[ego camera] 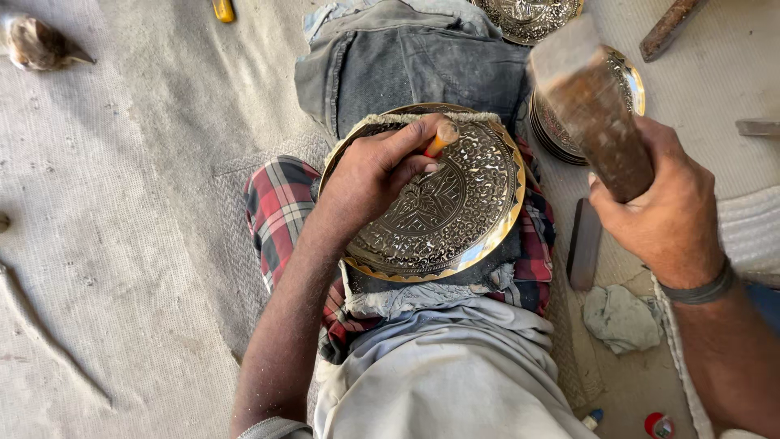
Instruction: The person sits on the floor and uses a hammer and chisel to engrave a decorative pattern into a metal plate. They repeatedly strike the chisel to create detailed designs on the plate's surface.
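Note:
A round engraved metal plate [455, 211] with a gold rim rests on my lap over a red checked cloth [279, 207]. My left hand [370, 175] lies on the plate's upper left and pinches a small orange-handled punch [441, 140] against its surface. My right hand [666, 207] grips the wooden handle of a hammer [585, 89], raised and blurred above the plate's right side.
A stack of similar engraved plates [626, 81] sits at the upper right, with another plate [528, 16] beyond my knee. A dark flat bar [583, 244] and a crumpled rag [621, 317] lie on the mat at the right. A shell-like object [36, 42] lies far left.

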